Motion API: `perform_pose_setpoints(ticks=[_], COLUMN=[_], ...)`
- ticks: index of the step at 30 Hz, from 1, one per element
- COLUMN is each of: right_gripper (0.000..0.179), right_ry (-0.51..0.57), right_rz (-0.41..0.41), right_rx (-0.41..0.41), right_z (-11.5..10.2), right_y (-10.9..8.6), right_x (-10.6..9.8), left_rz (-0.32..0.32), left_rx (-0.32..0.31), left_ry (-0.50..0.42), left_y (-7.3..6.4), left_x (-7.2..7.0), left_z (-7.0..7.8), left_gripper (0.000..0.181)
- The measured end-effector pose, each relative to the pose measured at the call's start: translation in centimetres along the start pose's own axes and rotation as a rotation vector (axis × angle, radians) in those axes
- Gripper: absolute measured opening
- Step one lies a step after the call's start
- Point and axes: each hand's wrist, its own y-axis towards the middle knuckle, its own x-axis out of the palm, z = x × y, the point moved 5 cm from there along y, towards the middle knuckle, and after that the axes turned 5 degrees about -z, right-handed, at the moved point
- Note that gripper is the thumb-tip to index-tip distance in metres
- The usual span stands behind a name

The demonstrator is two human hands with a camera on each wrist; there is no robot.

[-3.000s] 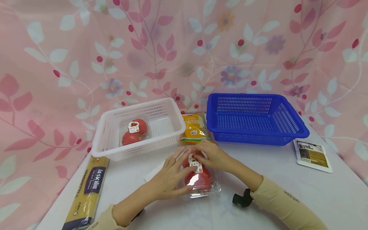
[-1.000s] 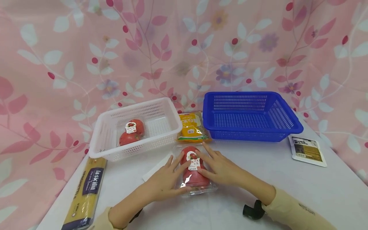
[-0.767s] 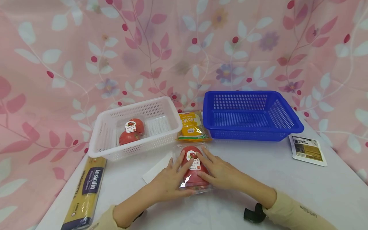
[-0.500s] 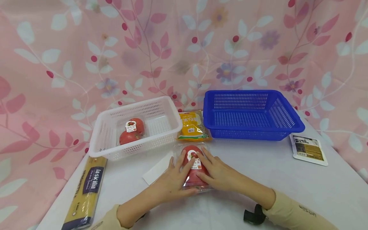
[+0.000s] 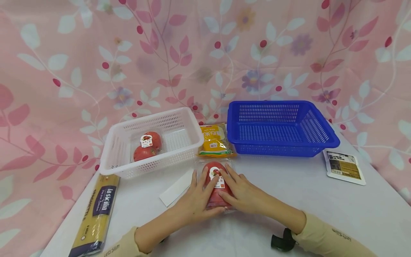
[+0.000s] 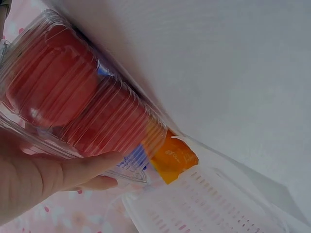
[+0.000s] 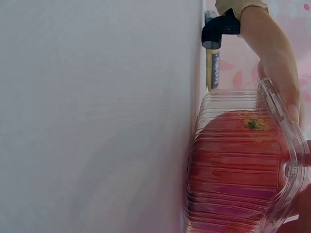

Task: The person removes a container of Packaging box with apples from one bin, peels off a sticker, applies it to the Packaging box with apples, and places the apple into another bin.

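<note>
A clear plastic box of tomatoes (image 5: pixel 214 200) with a white label lies on the table, its lid on. My left hand (image 5: pixel 194 205) rests on its left side, fingers spread over the lid and thumb along the near edge. From the right, my right hand (image 5: pixel 247 194) lays its fairly straight fingers on the lid beside the label. The left wrist view has the ribbed side of the tomato box (image 6: pixel 102 116) above the left thumb. In the right wrist view, the left hand (image 7: pixel 279 73) touches the box's near end, while the right hand is mostly cut off.
A white basket (image 5: pixel 189 153) holds another tomato box (image 5: pixel 147 146). Right of it are a yellow grain bag (image 5: pixel 213 141) and a blue basket (image 5: pixel 285 150). Spaghetti (image 5: pixel 96 214) lies far left, a flat pouch (image 5: pixel 344 167) far right, white paper (image 5: pixel 176 187) near the left hand.
Earlier the right hand was at the box's far end, fingers bent near the label; it has come nearer and spread over the right side. The left hand has slid slightly right, uncovering more white paper.
</note>
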Motion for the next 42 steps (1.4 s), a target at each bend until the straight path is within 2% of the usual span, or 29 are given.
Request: perform_pose_setpoints(ticks=[6,14,17,20,23,29,34,39,42], right_gripper=[0.067,0.065,0.063,0.063,0.064,0.065,0.061,0.061,0.062], right_ry=[0.046,0.053,0.046,0.035,0.017,0.0,0.024,0.01,-0.006], right_rz=[0.001,0.025,0.032,0.044,0.066,0.108,0.161,0.243,0.25], right_rx=[0.0,-0.008,-0.015,-0.02,-0.021,-0.049,-0.102,-0.162,-0.162], right_z=[-0.2,-0.7,-0.9,-1.3,-1.6,-2.3,-3.3,-4.6,-5.4], right_y=[0.1,0.3,0.3,0.3,0.4,0.7,1.3,2.1,2.9], right_x=[0.0,0.0,0.0,0.0,-0.3,-1.7,-3.1,-4.4,-5.1], left_rz=[0.06,0.144,0.164,0.187,0.224,0.332,0.399,0.44,0.457], left_rx=[0.011,0.089,0.084,0.052,0.051,0.084,0.067,0.066,0.086], left_ry=[0.014,0.058,0.038,0.0,0.002,0.044,0.035,0.033,0.036], left_y=[-0.1,-0.3,-0.6,-0.9,-1.1,-1.4,-1.7,-2.1,-2.0], left_x=[-0.4,-0.8,-1.1,-1.5,-2.0,-3.6,-5.4,-7.2,-8.3], left_z=[-0.1,0.0,-0.2,-0.4,-0.5,-0.4,-0.6,-1.1,-1.5], left_gripper=[0.088,0.087,0.085,0.083,0.082,0.083,0.083,0.084,0.084])
